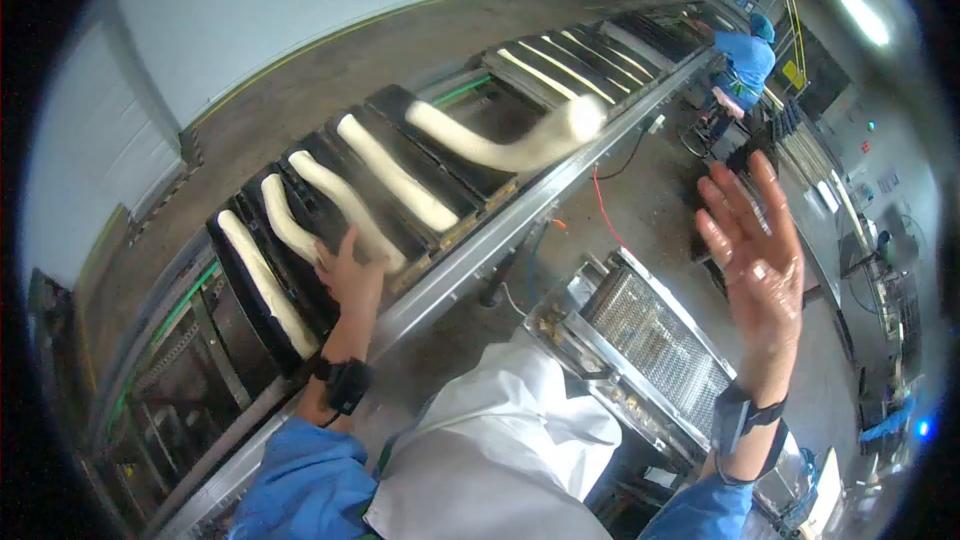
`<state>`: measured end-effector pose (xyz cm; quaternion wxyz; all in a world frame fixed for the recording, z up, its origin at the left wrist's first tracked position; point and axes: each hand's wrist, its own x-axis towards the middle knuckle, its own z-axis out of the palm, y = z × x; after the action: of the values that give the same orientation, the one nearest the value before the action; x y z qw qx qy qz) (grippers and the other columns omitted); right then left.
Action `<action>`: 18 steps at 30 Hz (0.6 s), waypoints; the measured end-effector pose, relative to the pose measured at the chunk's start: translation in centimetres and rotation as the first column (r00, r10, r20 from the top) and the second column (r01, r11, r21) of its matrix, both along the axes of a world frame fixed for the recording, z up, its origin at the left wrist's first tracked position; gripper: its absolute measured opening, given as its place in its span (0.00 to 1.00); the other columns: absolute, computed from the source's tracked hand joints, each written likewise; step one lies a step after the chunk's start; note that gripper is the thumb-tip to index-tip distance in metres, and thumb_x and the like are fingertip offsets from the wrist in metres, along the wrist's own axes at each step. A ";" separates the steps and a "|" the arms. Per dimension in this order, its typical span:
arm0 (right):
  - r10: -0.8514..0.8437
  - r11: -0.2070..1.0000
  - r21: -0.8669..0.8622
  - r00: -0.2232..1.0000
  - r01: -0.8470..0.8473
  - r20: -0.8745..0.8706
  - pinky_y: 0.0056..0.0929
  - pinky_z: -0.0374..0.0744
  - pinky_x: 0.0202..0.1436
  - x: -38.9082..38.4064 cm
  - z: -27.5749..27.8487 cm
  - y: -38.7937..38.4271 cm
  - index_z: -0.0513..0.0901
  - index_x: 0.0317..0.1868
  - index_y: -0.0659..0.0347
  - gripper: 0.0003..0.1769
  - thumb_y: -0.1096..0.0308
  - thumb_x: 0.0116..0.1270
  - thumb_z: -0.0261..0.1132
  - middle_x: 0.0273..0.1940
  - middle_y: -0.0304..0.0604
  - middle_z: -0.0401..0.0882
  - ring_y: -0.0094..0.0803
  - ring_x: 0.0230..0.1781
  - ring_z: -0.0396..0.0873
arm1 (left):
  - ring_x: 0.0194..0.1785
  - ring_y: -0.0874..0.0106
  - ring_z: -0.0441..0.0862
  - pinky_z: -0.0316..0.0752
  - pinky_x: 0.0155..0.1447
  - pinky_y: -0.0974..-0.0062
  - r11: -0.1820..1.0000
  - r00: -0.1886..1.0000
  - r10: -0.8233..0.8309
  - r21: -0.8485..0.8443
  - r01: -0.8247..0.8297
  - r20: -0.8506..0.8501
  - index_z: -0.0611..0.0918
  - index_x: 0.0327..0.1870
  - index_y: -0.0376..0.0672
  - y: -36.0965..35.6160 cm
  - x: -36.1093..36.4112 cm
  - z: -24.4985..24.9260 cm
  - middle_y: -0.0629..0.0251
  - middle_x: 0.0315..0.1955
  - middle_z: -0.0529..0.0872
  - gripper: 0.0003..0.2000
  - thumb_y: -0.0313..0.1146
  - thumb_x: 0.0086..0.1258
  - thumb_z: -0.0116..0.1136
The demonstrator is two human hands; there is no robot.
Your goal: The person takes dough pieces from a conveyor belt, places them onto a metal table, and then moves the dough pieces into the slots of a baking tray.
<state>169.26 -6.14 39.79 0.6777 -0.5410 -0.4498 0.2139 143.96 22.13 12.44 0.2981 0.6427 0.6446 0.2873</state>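
My left hand (352, 275) reaches over the dark pans, fingers spread. Its fingertips are at the near end of a short, bent dough strip (285, 218), against a blurred longer dough strip (345, 205); no grip around either shows. My right hand (757, 255) is raised in the air at the right, palm showing, wet and shiny, with nothing in it. Beyond the left hand, a thick curved dough strip (500, 145) lies partly across a pan, its blurred near end sticking out over the conveyor's metal rail (520, 205). Straighter dough strips (395, 175) (265, 280) lie in neighbouring pans.
The conveyor runs away to the upper right, carrying pans with thinner dough strips (545, 73). A metal-mesh machine (660, 330) stands close at my right front. A co-worker (745, 60) in blue is farther along the line. A red hose (603, 205) hangs beside the rail.
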 end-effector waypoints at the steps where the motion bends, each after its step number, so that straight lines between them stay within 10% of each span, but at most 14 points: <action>1: 0.004 0.999 -0.034 1.000 -0.004 -0.008 0.40 0.69 0.70 -0.4 -0.8 -0.2 0.54 0.75 0.62 0.59 0.53 0.48 0.79 0.71 0.58 0.60 0.46 0.71 0.63 | 0.76 0.40 0.41 0.52 0.72 0.41 1.000 1.000 0.006 0.002 -0.006 -0.001 0.72 0.67 0.67 -0.1 -0.6 0.0 0.49 0.76 0.46 0.38 0.41 0.49 0.71; 9: -0.350 0.885 -0.373 0.926 0.279 -0.139 0.40 0.71 0.66 0.4 -16.2 -11.7 0.70 0.65 0.66 0.31 0.76 0.59 0.63 0.65 0.50 0.72 0.40 0.65 0.71 | 0.76 0.47 0.45 0.49 0.76 0.54 0.999 0.999 0.034 0.008 -0.034 0.017 0.78 0.63 0.64 -0.4 -5.6 0.2 0.50 0.74 0.52 0.34 0.37 0.47 0.71; 12: -0.606 0.769 -0.444 0.746 0.461 -0.275 0.35 0.76 0.59 -1.6 -22.0 -18.5 0.71 0.64 0.67 0.27 0.71 0.63 0.62 0.60 0.51 0.75 0.37 0.59 0.75 | 0.76 0.48 0.48 0.48 0.75 0.54 0.996 0.987 0.013 0.085 -0.027 0.163 0.76 0.64 0.60 -0.4 -7.9 -1.2 0.49 0.73 0.56 0.34 0.33 0.50 0.70; 15: -0.757 0.630 -0.514 0.607 0.582 -0.241 0.35 0.76 0.57 -5.2 -24.5 -23.5 0.72 0.62 0.68 0.25 0.68 0.66 0.62 0.55 0.50 0.77 0.38 0.54 0.77 | 0.76 0.49 0.49 0.47 0.76 0.53 0.950 0.994 0.051 0.312 -0.019 -0.093 0.73 0.65 0.55 -3.3 -6.7 1.8 0.53 0.72 0.60 0.33 0.25 0.54 0.66; 18: -0.842 0.538 -0.526 0.394 0.658 -0.369 0.33 0.77 0.52 -8.1 -26.8 -27.5 0.73 0.60 0.66 0.23 0.66 0.67 0.62 0.49 0.47 0.80 0.34 0.49 0.79 | 0.74 0.51 0.57 0.53 0.75 0.55 0.808 0.927 -0.365 0.522 0.273 0.081 0.76 0.60 0.46 -5.4 -3.0 3.2 0.55 0.68 0.66 0.27 0.19 0.56 0.61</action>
<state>161.13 -33.67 13.02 0.7118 -0.6852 0.1181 0.0997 140.98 16.77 15.65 0.2208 0.7689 0.4008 0.4465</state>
